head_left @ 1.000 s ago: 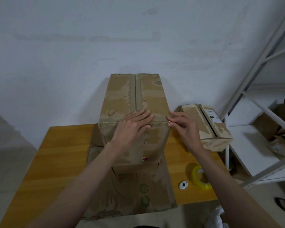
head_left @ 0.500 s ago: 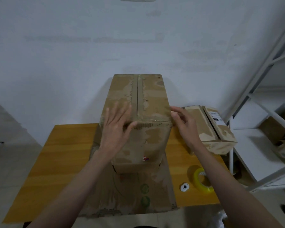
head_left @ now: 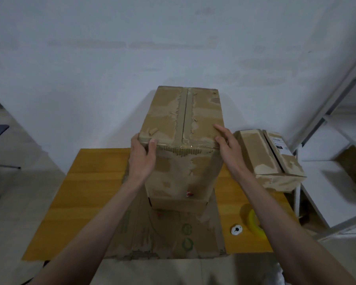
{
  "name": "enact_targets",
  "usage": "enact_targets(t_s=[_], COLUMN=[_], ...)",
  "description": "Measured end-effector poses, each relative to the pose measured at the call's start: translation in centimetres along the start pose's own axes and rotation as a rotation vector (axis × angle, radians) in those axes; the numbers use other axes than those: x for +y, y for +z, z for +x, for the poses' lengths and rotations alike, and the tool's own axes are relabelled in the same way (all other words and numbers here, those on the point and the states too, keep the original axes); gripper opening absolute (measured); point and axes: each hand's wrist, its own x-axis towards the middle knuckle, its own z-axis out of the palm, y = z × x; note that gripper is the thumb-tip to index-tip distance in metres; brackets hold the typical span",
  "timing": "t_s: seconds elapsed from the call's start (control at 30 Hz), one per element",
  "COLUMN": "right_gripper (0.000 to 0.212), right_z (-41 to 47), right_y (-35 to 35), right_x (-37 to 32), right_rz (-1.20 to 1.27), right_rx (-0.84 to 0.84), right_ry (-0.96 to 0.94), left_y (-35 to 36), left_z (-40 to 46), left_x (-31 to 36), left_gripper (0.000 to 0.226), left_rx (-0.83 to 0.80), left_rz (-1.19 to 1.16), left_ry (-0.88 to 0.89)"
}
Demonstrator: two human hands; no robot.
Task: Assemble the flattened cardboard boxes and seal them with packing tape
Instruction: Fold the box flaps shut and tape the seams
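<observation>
A tall assembled cardboard box [head_left: 183, 161] stands upright on a flattened cardboard sheet [head_left: 167, 233] on the wooden table [head_left: 90, 192]. Tape runs down the middle seam of its top and over the near edge. My left hand [head_left: 142, 159] grips the box's near left top corner, thumb on the front face and fingers round the side. My right hand [head_left: 227, 145] holds the near right top corner, fingers lying along the top edge. A yellow roll of packing tape [head_left: 253, 223] lies on the table at the right, partly behind my right forearm.
A smaller sealed box [head_left: 269, 159] with a white label sits at the table's right edge. A small white round part [head_left: 236, 229] lies beside the tape roll. A white metal shelf [head_left: 327, 175] holding cardboard stands to the right. A wall is close behind.
My left hand slid from the top front edge to the left corner. My right hand shifted up onto the right corner. The camera moved closer and looks down more.
</observation>
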Motion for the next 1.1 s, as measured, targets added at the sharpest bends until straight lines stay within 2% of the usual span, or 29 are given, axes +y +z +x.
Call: enact_targets(t_s=[0.27, 0.47, 0.6, 0.7, 0.83, 0.97, 1.1], right_gripper=[0.03, 0.036, 0.033, 0.027, 0.03, 0.029, 0.032], right_z=[-5.0, -9.3, -10.0, -9.0, -5.5, 0.4, 6.1], right_y=[2.3, 6.6, 7.8, 7.3, 4.8, 1.4, -1.2], right_x=[-4.2, -3.8, -3.2, -3.1, -2.4, -1.6, -0.5], right_rz=[-0.158, -0.298, -0.313, -0.301, -0.311, -0.363, -0.363], right_rx=[0.105, 0.067, 0.028, 0.006, 0.076, 0.183, 0.147], right_ry=[-0.066, -0.022, -0.017, 0.003, 0.003, -0.026, 0.036], left_y=[-4.6, -5.7, -6.1, -5.9, -4.4, -1.6, 0.9], left_z=[4.7, 6.4, 5.8, 4.4, 0.6, -4.6, -8.0], left_x=[1.0, -0.7, -2.2, -2.7, -1.2, 0.8, 3.0], left_gripper=[0.032, 0.025, 0.041, 0.052, 0.07, 0.085, 0.095], left_rx=[-0.014, -0.072, -0.068, 0.004, 0.048, -0.033, -0.081], left_rz=[-0.02, -0.006, 0.022, 0.086, 0.115, 0.119, 0.123], left_ry=[-0.023, -0.027, -0.005, -0.024, -0.048, -0.063, -0.122])
